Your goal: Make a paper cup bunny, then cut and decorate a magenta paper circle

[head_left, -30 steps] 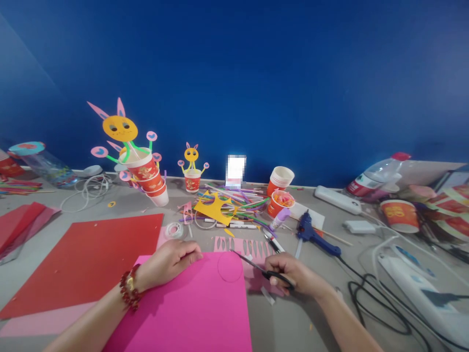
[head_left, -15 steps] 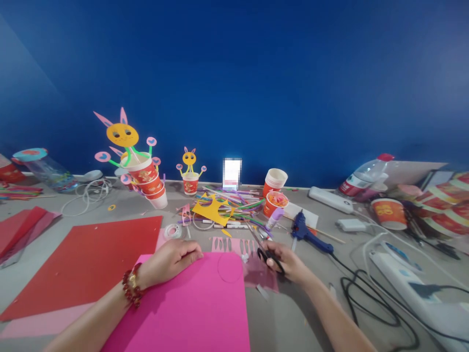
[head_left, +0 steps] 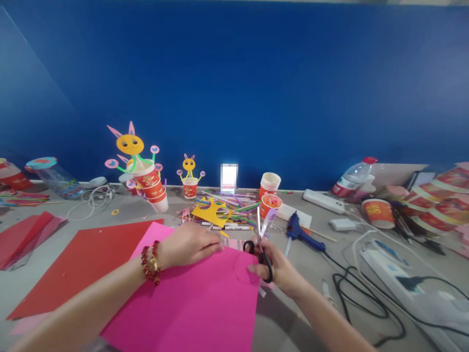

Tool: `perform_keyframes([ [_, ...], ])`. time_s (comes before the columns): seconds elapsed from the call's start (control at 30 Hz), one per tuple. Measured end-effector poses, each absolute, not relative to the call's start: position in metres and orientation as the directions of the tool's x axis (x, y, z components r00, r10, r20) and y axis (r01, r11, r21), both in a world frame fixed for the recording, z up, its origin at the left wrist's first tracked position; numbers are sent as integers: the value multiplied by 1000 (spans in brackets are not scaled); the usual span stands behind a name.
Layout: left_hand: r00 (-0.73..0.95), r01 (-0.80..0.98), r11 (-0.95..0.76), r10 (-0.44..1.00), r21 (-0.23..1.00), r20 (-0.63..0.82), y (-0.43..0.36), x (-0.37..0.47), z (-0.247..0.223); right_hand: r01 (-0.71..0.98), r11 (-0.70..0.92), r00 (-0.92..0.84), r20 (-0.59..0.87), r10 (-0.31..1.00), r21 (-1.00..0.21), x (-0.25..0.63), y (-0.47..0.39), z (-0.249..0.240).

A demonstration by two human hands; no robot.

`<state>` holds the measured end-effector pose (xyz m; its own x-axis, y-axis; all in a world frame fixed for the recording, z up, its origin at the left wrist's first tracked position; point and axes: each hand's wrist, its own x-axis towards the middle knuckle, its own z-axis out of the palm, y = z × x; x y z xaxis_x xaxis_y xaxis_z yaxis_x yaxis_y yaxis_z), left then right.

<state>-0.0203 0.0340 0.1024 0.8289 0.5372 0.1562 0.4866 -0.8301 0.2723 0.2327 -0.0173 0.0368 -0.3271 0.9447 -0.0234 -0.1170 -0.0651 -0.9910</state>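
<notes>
Fingers of the right hand (head_left: 270, 264) curled around black-handled scissors (head_left: 261, 244), blades upward; left hand (head_left: 194, 244) palm-down on pink sheet (head_left: 190, 303).

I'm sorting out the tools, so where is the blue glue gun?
In the head view, the blue glue gun lies right of the scissors, beside the white card, beyond the right hand.

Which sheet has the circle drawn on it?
The bright pink sheet, under the left hand. Its circle outline sits near the right edge, by the right hand's thumb; the red sheet shows none.
</notes>
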Motion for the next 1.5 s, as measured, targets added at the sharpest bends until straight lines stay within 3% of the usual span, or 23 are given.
perform_keyframes([
  [0.13, 777, 485, -827, 557, 283, 295, 37, -26, 112, -74, 89, -196, 102, 975, -993, 247, -18, 48],
  [0.27, 528, 517, -791, 596, 328, 604, 28, -49, 116, -79, 181, 66, 176, 982, -980, 267, -24, 60],
  [0.37, 403, 466, -789, 592, 401, 698, 4, -60, 105, -122, 250, 247, 215, 945, -961, 277, -31, 69],
  [0.4, 432, 408, -803, 589, 435, 683, -7, -61, 96, -127, 276, 297, 229, 927, -953, 278, -33, 72],
  [0.47, 623, 259, -757, 606, 601, 495, -34, -54, 74, -126, 332, 382, 263, 886, -935, 275, -39, 78],
  [0.53, 749, 176, -537, 617, 825, 242, -59, -41, 49, -121, 388, 451, 297, 841, -914, 266, -45, 83],
  [0.6, 789, 84, -271, 606, 959, 102, -77, -23, 28, -125, 448, 525, 324, 787, -885, 254, -52, 86],
  [0.67, 824, -44, -28, 565, 999, 52, -84, -6, 15, -128, 484, 598, 322, 734, -866, 241, -58, 88],
  [0.8, 655, -353, 307, 756, 884, -1, -66, 18, 14, -188, 470, 655, 246, 714, -863, 222, -66, 80],
  [0.87, 522, -400, 275, 852, 874, -28, -47, 18, 16, -211, 447, 642, 222, 734, -869, 218, -69, 71],
  [1.0, 342, -308, 12, 934, 951, 99, -11, -5, 16, -186, 367, 530, 221, 818, -911, 221, -69, 50],
  [1.1, 327, -163, -133, 928, 978, 181, 4, -31, 17, -165, 289, 396, 205, 895, -943, 226, -62, 42],
  [1.2, 311, -126, -156, 932, 980, 189, 8, -47, 19, -131, 289, 320, 236, 918, -948, 229, -49, 40],
  [1.3, 256, -178, -115, 954, 977, 159, 5, -52, 21, -83, 312, 297, 275, 915, -947, 227, -38, 40],
  [1.4, 210, -351, -90, 963, 932, 172, -1, -51, 18, -24, 337, 329, 311, 892, -941, 222, -33, 37],
  [1.5, 317, -464, -81, 915, 882, 250, -12, -46, 13, 9, 374, 377, 350, 858, -927, 212, -32, 33],
])
